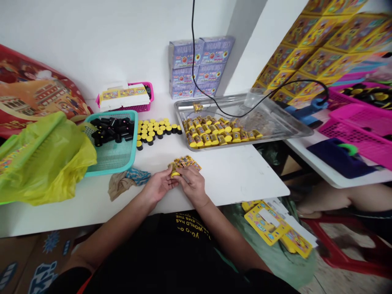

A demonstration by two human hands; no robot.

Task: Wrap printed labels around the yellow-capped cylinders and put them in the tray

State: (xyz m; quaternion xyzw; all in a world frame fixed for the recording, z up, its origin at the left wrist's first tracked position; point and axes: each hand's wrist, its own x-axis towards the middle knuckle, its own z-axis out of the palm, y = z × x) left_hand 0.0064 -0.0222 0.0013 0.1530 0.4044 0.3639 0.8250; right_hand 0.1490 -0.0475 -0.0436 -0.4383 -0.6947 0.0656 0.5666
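Note:
Close to the table's front edge, my left hand (159,184) and my right hand (193,183) meet around a small yellow-capped container (174,170). The fingers of both hands pinch it, and part of it is hidden behind them. Just beyond my right hand lies a pile of printed labels (186,161), partly covered by the fingers. Farther off, rows of black pieces with yellow caps (152,130) stand on the white table. Many labelled yellow containers (211,130) lie in the metal tray (245,141).
At the left stand a turquoise basket (134,139) with black pieces (112,128) and a yellow-green plastic bag (55,159). A cloth (122,182) lies near my left hand. A black cable (211,98) hangs over the tray. At the right, a person's leg (337,196) shows beneath another table.

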